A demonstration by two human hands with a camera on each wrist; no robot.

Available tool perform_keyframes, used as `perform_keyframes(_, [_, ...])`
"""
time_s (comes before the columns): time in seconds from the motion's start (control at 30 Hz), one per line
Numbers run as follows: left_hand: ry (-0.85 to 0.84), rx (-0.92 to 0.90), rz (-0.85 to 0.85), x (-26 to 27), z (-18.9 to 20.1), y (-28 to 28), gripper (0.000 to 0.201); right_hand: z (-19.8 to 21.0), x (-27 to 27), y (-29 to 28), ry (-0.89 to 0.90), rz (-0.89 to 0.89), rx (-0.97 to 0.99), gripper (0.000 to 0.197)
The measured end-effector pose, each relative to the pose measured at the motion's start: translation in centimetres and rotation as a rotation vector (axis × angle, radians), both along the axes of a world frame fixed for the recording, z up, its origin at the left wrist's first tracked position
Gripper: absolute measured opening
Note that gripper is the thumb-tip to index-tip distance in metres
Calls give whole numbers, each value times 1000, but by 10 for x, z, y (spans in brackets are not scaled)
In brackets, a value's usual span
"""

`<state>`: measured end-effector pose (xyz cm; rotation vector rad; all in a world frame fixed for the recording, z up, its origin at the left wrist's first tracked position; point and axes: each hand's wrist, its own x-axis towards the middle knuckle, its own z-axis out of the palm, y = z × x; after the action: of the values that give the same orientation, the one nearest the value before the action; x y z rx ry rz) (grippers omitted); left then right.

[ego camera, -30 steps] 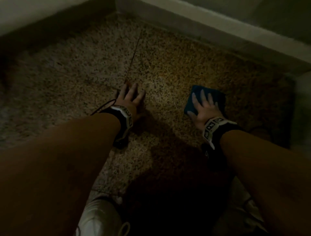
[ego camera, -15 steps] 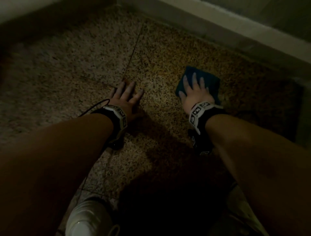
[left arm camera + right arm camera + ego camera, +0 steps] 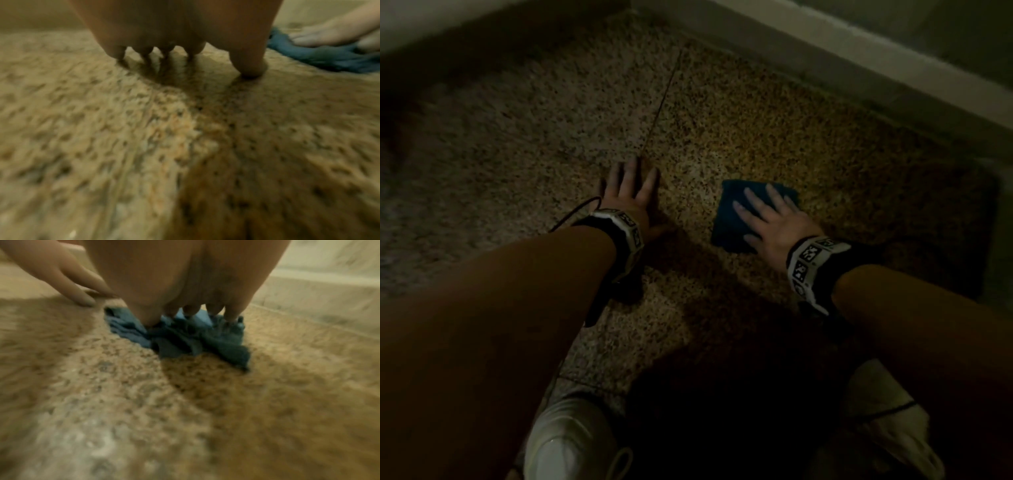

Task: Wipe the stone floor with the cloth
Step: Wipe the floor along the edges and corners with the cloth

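A blue cloth (image 3: pixel 732 219) lies crumpled on the speckled stone floor (image 3: pixel 756 130). My right hand (image 3: pixel 770 219) presses flat on the blue cloth (image 3: pixel 185 339) with spread, straight fingers (image 3: pixel 232 311). My left hand (image 3: pixel 630 192) rests flat on the bare floor to the cloth's left, fingers straight, by a tile seam. In the left wrist view its fingertips (image 3: pixel 251 68) touch the stone, and the cloth (image 3: pixel 320 56) shows at the far right under my right hand (image 3: pixel 329 35). The left hand (image 3: pixel 68 283) appears at the upper left of the right wrist view.
A pale baseboard and wall (image 3: pixel 876 58) run along the far and right side. A dark mat-like patch (image 3: pixel 945 222) lies right of the cloth. My white shoes (image 3: pixel 565 442) stand near the bottom edge. The room is dim.
My right hand has slid the cloth left and nearer to me, towards the left hand. The left hand stays planted on the floor.
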<state>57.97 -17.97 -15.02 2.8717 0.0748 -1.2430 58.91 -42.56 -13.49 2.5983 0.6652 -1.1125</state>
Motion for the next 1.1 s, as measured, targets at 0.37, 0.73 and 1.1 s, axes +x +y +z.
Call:
perform_keyframes(0.37, [-5, 1, -16, 1, -14, 4, 104, -6, 81, 71, -6, -253, 42, 56])
perform_keyframes(0.73, [2, 8, -18, 2, -5, 4, 104, -10, 42, 84, -29, -215, 85, 57])
perform_keyframes(1.1, [31, 27, 271, 5, -6, 41, 114, -15, -1, 90, -2, -160, 159, 57])
